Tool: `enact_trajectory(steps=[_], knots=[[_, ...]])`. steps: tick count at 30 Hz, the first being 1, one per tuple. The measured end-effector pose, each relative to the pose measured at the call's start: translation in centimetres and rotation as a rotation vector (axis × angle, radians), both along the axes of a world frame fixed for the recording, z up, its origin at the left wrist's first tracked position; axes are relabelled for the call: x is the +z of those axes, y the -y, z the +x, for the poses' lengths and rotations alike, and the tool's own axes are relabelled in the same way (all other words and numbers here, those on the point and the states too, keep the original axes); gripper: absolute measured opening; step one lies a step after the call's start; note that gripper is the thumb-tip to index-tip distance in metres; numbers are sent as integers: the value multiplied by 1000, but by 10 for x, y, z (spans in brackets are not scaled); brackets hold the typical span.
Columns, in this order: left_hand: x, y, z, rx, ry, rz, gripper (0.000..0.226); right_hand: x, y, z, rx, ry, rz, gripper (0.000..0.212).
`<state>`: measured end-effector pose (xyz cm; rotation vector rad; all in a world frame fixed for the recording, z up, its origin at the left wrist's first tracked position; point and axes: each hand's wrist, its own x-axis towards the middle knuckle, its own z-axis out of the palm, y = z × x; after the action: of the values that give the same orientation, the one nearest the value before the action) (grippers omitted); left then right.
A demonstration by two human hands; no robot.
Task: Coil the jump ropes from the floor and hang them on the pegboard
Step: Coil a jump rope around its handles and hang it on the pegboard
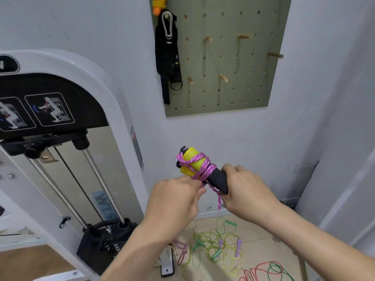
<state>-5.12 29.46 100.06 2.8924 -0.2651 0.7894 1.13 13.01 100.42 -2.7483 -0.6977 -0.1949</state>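
– Currently, where is the pink jump rope (205, 169) located?
– It is held in mid-air in front of the wall, below the pegboard (233, 88). Its cord is wound several turns around the paired handles (192, 159), which are yellow at the far end and black at the near end. One short cord tail hangs free beneath them.

– State of the right grip (245, 189)?
– The fingers are curled round the black ends of the paired handles. The bundle is tilted, with the yellow end up and to the left.

– State of the left grip (174, 201)?
– Thumb and fingers pinch the pink cord where the wraps meet the black section. The two hands are near each other but apart.

– Pegboard condition?
– It is a green board on the wall, with wooden pegs (207, 39) projecting across its middle and right side. A black strap (167, 57) hangs from a peg along its left edge. An orange and yellow item (159, 5) hangs at its upper left corner, cut off by the frame.

– Items on the floor (253, 230)?
– A tangle of yellow-green ropes (213, 240) with green and purple ends lies near the wall base, beneath the hands. A red rope (269, 262) lies to the right of the tangle. A white cable machine (81, 78) stands to the left.
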Motion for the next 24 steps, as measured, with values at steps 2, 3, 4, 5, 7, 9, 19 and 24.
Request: enact_trajectory(steps=[2, 3, 4, 5, 7, 9, 19, 24], knots=[[8, 2, -2, -24, -99, -226, 18, 5, -4, -4, -10, 52, -132, 26], [11, 4, -3, -42, -167, -357, 13, 7, -6, -6, -13, 79, -195, 27], [12, 6, -4, -51, -219, -439, 6, 9, -7, -6, -14, 110, -249, 28], [14, 8, -5, -62, -253, -451, 5, 11, -9, -7, -13, 145, -299, 30], [22, 8, -7, -112, -331, -310, 14, 13, -10, -9, 10, 176, -374, 30], [34, 9, -8, -141, -368, -113, 20, 10, -12, -12, 68, 176, -433, 28], [54, -32, 15, -230, -461, -294, 9, 2, -1, -7, 522, 712, -305, 20], [52, -37, 13, -314, -543, -527, 6, 12, 9, -1, 677, 841, -149, 24]])
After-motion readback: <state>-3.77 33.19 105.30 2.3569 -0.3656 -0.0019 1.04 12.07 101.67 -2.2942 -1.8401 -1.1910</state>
